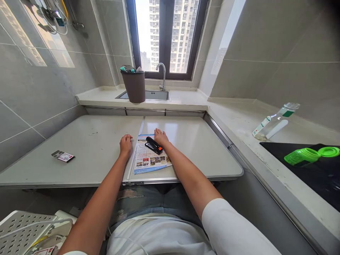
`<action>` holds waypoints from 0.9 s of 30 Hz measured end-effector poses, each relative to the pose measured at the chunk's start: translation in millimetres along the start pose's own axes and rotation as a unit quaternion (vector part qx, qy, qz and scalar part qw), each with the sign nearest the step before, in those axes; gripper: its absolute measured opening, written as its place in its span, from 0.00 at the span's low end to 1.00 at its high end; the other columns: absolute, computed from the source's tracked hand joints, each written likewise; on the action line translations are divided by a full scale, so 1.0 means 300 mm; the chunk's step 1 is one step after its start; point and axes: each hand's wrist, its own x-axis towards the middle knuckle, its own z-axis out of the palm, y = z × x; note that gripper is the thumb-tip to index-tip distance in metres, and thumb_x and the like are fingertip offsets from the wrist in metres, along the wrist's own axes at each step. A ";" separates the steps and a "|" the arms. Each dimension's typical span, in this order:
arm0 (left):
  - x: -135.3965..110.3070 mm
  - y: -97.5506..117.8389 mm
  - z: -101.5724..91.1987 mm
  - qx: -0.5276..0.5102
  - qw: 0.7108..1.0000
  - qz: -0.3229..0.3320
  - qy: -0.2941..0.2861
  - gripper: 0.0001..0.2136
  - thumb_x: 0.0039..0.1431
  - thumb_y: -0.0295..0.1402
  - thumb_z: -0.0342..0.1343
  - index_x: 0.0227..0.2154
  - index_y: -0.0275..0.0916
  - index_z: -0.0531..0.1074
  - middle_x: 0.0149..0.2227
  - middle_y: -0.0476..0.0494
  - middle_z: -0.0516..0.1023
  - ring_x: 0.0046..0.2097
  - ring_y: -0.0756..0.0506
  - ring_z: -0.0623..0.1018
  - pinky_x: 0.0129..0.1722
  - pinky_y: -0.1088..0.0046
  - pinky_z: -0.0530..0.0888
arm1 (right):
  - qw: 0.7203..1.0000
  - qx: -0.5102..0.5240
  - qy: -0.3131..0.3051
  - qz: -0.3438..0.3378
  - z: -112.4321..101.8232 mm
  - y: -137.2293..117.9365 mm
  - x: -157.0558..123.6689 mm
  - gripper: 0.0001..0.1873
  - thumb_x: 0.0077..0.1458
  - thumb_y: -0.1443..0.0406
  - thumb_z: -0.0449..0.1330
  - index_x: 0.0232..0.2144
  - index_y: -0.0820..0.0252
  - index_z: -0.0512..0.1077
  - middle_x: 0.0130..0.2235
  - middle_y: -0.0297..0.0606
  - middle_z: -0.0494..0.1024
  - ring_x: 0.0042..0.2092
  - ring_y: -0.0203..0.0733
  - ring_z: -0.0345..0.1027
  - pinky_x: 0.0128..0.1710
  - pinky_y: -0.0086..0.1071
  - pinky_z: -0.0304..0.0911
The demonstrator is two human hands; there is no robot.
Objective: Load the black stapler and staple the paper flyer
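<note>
Walls: grey ceramic tiles [278, 39] with pale grout lines; daylight reflects off the left side. Dark-framed window [166, 35] gives onto high-rise buildings [183, 35]. White countertop [186, 96] follows the window and right walls, with inset sink [158, 95] and chrome faucet [164, 76]. White-topped table [202, 148] stands before it, divided by a narrow strip [141, 126].

Daylight from the window [166, 39] glares on the tabletop [209, 148].

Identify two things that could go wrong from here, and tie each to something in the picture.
The stapler lies on the printed paper by the right hand, so a nudge might shift both. The brown bucket stands at the counter's front edge; a bump could tip it onto the table.
</note>
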 end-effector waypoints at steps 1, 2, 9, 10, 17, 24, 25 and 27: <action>-0.001 0.001 0.000 0.003 1.000 0.002 0.000 0.17 0.70 0.43 0.40 0.31 0.42 0.69 0.40 0.41 0.78 0.41 0.43 0.75 0.42 0.67 0.73 | 1.000 0.009 0.011 -0.001 -0.011 -0.006 0.000 0.24 0.68 0.67 0.62 0.64 0.66 0.68 0.70 0.50 0.67 0.69 0.50 0.61 0.69 0.50 0.54; -0.002 0.002 0.000 0.006 1.000 0.006 -0.002 0.17 0.69 0.43 0.41 0.31 0.42 0.70 0.40 0.40 0.78 0.41 0.43 0.76 0.44 0.67 0.73 | 1.000 0.018 0.025 -0.001 -0.029 -0.006 -0.001 0.25 0.69 0.67 0.61 0.65 0.66 0.67 0.70 0.50 0.66 0.69 0.47 0.60 0.68 0.46 0.54; -0.006 0.006 0.002 0.029 0.999 0.033 -0.024 0.14 0.67 0.40 0.46 0.30 0.42 0.72 0.40 0.40 0.78 0.44 0.40 0.76 0.49 0.64 0.72 | 0.991 0.032 0.093 0.090 -0.286 0.197 -0.066 0.26 0.73 0.56 0.51 0.25 0.60 0.74 0.25 0.32 0.76 0.31 0.37 0.70 0.40 0.32 0.65; -0.008 0.007 0.003 0.033 0.999 0.035 -0.025 0.14 0.67 0.40 0.46 0.30 0.41 0.72 0.39 0.39 0.78 0.44 0.40 0.76 0.50 0.63 0.72 | 0.990 0.026 0.095 0.104 -0.328 0.250 -0.100 0.26 0.70 0.57 0.53 0.19 0.58 0.70 0.20 0.30 0.70 0.27 0.36 0.65 0.37 0.31 0.62; -0.021 0.024 0.010 0.036 0.997 0.053 -0.050 0.22 0.71 0.44 0.42 0.26 0.41 0.74 0.37 0.38 0.77 0.45 0.38 0.76 0.54 0.61 0.71 | 0.971 -0.018 0.162 0.176 -0.623 0.567 -0.422 0.26 0.55 0.60 0.58 0.08 0.54 0.58 0.17 0.28 0.51 0.23 0.34 0.52 0.31 0.31 0.51; -0.030 0.036 0.006 0.051 0.996 0.052 -0.058 0.25 0.73 0.46 0.40 0.26 0.41 0.75 0.37 0.37 0.78 0.44 0.38 0.76 0.53 0.61 0.71 | 0.945 0.000 0.227 0.235 -0.723 0.688 -0.528 0.25 0.56 0.53 0.54 0.11 0.54 0.63 0.16 0.37 0.65 0.24 0.43 0.61 0.29 0.36 0.55; -0.030 0.037 0.004 0.054 0.996 0.052 -0.057 0.26 0.73 0.47 0.39 0.26 0.41 0.75 0.37 0.37 0.79 0.44 0.38 0.76 0.53 0.61 0.71 | 0.945 0.005 0.229 0.235 -0.720 0.690 -0.527 0.25 0.56 0.52 0.54 0.11 0.54 0.63 0.16 0.37 0.65 0.24 0.43 0.61 0.29 0.36 0.55; -0.029 0.039 0.003 0.060 0.995 0.053 -0.056 0.26 0.73 0.47 0.39 0.27 0.41 0.75 0.37 0.37 0.79 0.44 0.39 0.76 0.53 0.61 0.71 | 0.945 0.014 0.232 0.228 -0.712 0.684 -0.521 0.25 0.54 0.52 0.57 0.11 0.54 0.62 0.15 0.37 0.64 0.24 0.43 0.61 0.30 0.36 0.55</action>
